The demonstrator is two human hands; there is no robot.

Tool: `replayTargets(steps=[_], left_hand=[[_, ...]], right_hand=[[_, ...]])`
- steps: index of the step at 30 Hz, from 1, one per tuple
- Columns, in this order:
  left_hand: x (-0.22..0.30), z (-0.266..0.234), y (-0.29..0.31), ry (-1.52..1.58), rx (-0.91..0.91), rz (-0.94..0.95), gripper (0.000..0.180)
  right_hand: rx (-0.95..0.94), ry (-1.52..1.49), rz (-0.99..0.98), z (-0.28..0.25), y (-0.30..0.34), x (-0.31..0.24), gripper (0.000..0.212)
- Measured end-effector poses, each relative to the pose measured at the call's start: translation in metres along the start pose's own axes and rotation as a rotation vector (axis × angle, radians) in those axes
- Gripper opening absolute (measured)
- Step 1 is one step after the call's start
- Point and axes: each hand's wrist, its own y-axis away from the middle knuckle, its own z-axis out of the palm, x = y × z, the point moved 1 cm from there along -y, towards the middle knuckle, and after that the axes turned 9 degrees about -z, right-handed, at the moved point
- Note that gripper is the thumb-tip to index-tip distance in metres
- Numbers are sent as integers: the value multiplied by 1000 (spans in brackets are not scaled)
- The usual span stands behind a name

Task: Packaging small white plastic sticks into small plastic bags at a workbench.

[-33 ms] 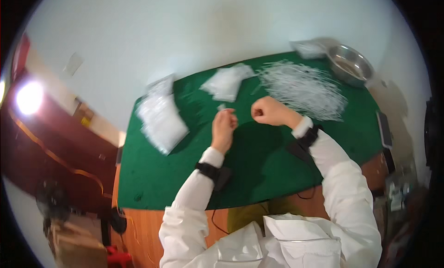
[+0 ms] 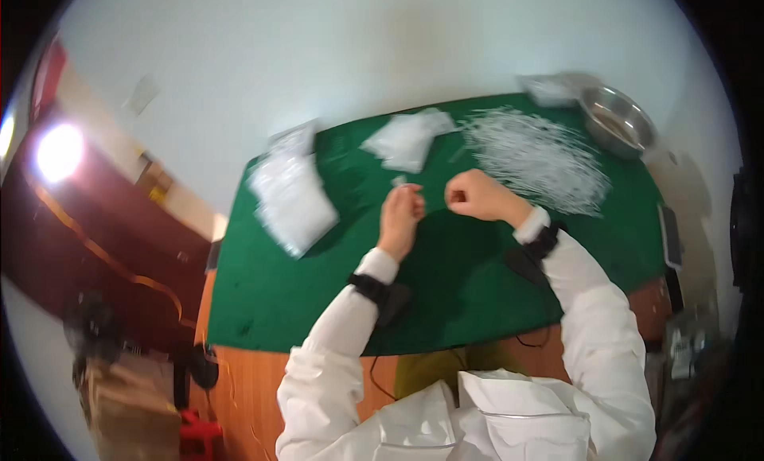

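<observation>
Left hand (image 2: pixel 402 220): pinches translucent scrap (image 2: pixel 399 179)
Right hand (image 2: pixel 482 197): apart, grip unclear
White plastic packets (image 2: pixel 294 203): seemingly filled
Thin white strips (image 2: pixel 537 159): many loose

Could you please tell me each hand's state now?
Left hand: closed, apparently holding a small pale piece.
Right hand: closed; anything held cannot be told.

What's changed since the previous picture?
The view shifted: everything sits slightly farther right in frame. No grasp or release shows: the left hand holds a small clear piece, the right hand is curled. The white plastic bags, pile of thin white strips and round silvery metal bowl stayed put.
</observation>
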Motion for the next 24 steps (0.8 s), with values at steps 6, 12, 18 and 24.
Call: replayTargets(steps=[6,12,18,24], left_hand=[[-5,6,-5,79,-63,24,24],[-4,2,-1,48,-12,62,24],[-3,2,0,-16,-36,70,26],[4,14,8,149,-280,-59,28]], right_hand=[[204,72,58,23,5,11,9],[176,134,-18,33,4,18,9],[75,-671,307,50,2,-3,13],[201,-916,346,58,3,5,16]])
